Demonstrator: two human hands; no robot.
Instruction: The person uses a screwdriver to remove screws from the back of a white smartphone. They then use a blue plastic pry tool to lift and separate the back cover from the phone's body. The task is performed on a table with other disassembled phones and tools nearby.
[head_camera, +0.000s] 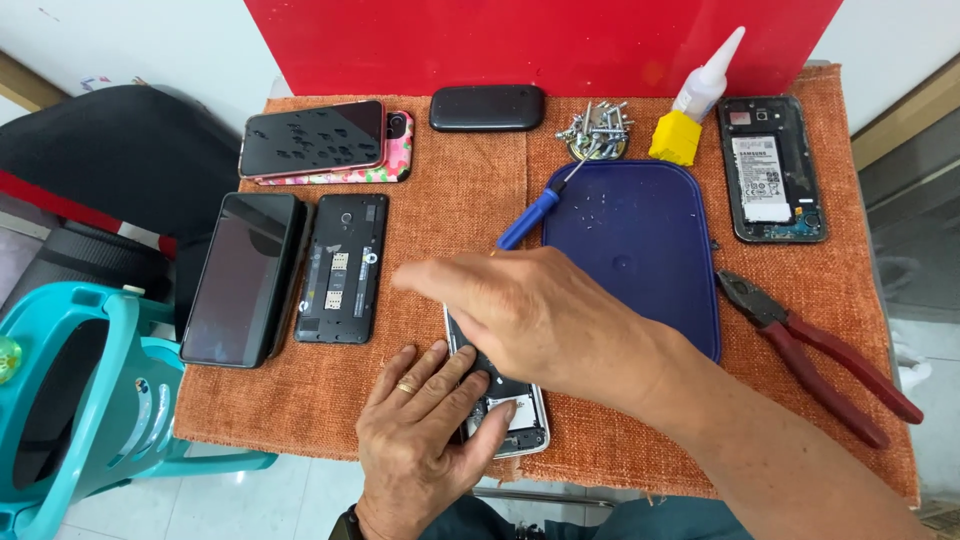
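Left hand (420, 430) flat, fingers spread, pinning the opened white-edged phone (510, 415) to the desk (440, 220). Right hand (520, 310) over it, fingers loosely extended, grasp unclear. Best kept pressed firm, blue screwdriver (530, 218) just beyond the fingertips.

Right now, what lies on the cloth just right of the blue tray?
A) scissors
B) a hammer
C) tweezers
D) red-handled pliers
D: the red-handled pliers lie on the orange cloth beside the right edge of the blue tray, jaws pointing toward the tray; no scissors, hammer or tweezers are in view.
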